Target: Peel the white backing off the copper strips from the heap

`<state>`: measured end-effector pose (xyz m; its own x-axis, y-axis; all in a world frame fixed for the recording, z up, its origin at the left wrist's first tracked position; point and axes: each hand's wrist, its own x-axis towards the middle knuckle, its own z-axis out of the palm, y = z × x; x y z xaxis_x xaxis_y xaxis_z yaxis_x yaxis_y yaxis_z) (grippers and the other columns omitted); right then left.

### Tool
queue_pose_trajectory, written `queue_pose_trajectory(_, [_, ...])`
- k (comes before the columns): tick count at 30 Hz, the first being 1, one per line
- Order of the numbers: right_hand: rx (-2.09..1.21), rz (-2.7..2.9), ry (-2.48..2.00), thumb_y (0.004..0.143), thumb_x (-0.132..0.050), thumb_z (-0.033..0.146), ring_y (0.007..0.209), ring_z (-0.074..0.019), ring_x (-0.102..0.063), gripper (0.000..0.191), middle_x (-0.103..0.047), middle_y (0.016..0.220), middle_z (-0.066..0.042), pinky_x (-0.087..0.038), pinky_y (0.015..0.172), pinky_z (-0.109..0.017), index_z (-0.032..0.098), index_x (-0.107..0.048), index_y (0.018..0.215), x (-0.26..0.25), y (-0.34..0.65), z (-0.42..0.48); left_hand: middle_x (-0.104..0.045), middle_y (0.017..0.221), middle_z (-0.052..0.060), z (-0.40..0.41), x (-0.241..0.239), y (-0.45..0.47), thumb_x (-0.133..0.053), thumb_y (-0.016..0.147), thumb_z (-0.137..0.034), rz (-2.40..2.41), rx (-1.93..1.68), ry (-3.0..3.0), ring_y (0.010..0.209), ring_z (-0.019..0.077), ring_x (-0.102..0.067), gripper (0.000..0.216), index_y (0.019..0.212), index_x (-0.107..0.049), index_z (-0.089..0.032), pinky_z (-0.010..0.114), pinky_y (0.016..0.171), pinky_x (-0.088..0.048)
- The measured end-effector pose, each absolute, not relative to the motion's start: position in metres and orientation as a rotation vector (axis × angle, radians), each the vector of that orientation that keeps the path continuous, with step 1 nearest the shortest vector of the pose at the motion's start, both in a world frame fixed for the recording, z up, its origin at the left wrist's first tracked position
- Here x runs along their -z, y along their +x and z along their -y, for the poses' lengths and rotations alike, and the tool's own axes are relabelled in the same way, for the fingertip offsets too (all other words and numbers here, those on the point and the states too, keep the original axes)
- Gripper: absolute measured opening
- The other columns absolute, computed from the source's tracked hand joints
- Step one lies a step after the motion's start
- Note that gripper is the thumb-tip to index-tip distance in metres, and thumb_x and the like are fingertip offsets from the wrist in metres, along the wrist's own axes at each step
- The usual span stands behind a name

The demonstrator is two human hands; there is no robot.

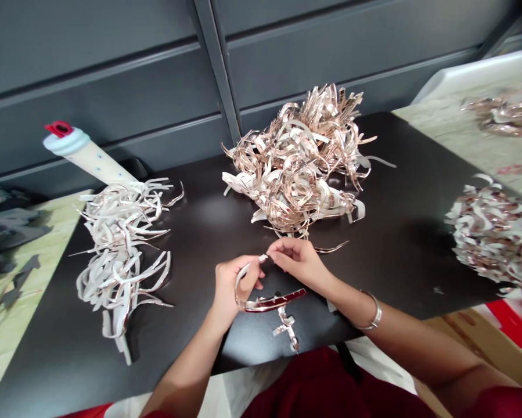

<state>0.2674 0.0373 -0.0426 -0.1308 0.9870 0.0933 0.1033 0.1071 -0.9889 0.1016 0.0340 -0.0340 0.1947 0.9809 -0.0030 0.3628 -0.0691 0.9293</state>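
Note:
My left hand is closed on one end of a strip, white on one face and shiny copper on the other. The strip curls down past the wrist, and its free end points right above the black table. At the strip's pinched tip, my right hand has thumb and forefinger pressed together; whatever lies between them is too small to make out. Below the hands, a few short silvery scraps lie on the table. A big tangled heap of copper and white strips sits just beyond my fingers.
To the left lies a looser pile of white strips, with a pale bottle with a red-topped cap behind it. Another strip heap stands at the right edge of the black table. Grey panels rise behind.

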Motion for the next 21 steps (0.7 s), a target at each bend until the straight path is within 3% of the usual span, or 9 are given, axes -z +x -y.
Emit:
queue_pose_trajectory(5, [-0.959,1.566,-1.172,0.076,-0.062,0.021,0.060,-0.0107,-0.050,0.011,-0.058,0.065,-0.001,-0.039,0.058,-0.024,0.016,-0.065,0.067,0.0405,0.2710,-0.0391,-0.063,0.049,-0.001,-0.0359,0.0298,0.0991,-0.058,0.080,-0.029,-1.276,-0.835,1.692,0.043,0.0095,-0.060,0.023,0.067,-0.070,-0.015,0.017,0.047,-0.045])
queue_pose_trajectory(12, [-1.800,1.090,-0.866,0.068,-0.073,0.034,0.042,-0.0055,-0.039,0.024,-0.049,0.047,0.005,-0.029,0.041,-0.019,0.013,-0.063,0.067,0.0482,0.2735,-0.0443,-0.053,0.041,-0.002,-0.0438,0.0331,0.1001,-0.071,0.065,-0.050,-1.223,-0.679,1.102,0.029,0.0049,-0.041,0.040,0.059,-0.062,-0.011,0.016,0.031,-0.028])
queue_pose_trajectory(21, [-1.900,1.033,-0.849,0.064,-0.079,0.035,0.050,-0.0075,-0.053,0.025,-0.062,0.055,0.001,-0.040,0.050,-0.019,0.013,-0.067,0.066,0.0424,0.2689,-0.0400,-0.056,0.052,-0.002,-0.0388,0.0289,0.0985,-0.070,0.068,-0.055,-1.038,-0.656,1.274,0.042,0.0064,-0.049,0.045,0.060,-0.053,-0.014,0.018,0.044,-0.039])
